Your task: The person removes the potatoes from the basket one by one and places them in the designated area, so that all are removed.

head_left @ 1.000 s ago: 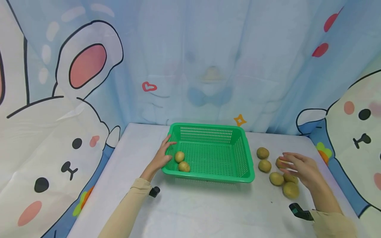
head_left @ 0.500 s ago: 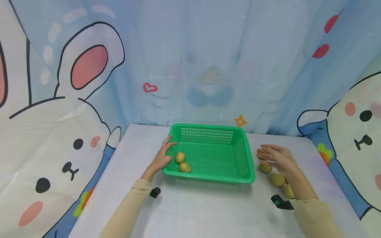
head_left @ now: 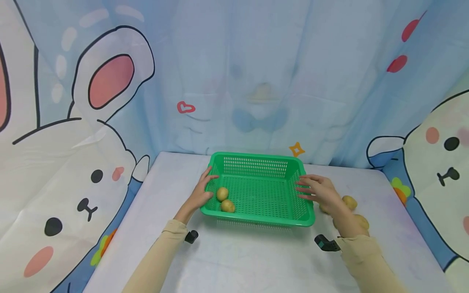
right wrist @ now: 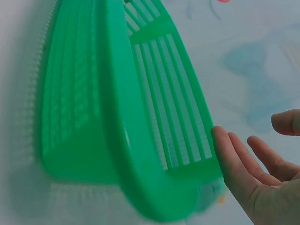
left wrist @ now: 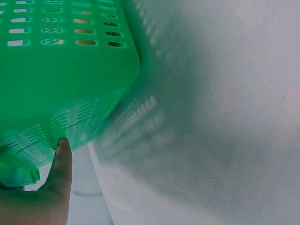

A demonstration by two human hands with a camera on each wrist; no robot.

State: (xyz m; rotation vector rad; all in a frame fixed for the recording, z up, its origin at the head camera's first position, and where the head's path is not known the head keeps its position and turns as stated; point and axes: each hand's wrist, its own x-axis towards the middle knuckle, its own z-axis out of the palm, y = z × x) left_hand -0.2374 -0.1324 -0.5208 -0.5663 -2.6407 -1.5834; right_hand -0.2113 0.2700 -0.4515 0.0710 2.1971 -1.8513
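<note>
A green plastic basket [head_left: 256,221] with slotted walls stands on the table, with two potatoes [head_left: 222,194] near its left side. My left hand [head_left: 198,194] grips its left rim; in the left wrist view one digit [left wrist: 62,161] lies against the outer wall, below the rim. My right hand [head_left: 320,191] is at the right rim, fingers extended over it and holding nothing. In the right wrist view its spread fingers [right wrist: 227,157] appear near a rim edge; whether they touch it I cannot tell. More potatoes [head_left: 349,202] lie right of the basket, partly behind the right forearm.
A white cloth covers the table [head_left: 256,260]. Behind it hangs a blue curtain [head_left: 220,61] with cartoon animals, close to the basket's far side. Each wrist bears a small black camera [head_left: 326,243].
My right hand has moved left from above the loose potatoes to the basket's right rim. The left hand, basket and the two potatoes in it have stayed in place.
</note>
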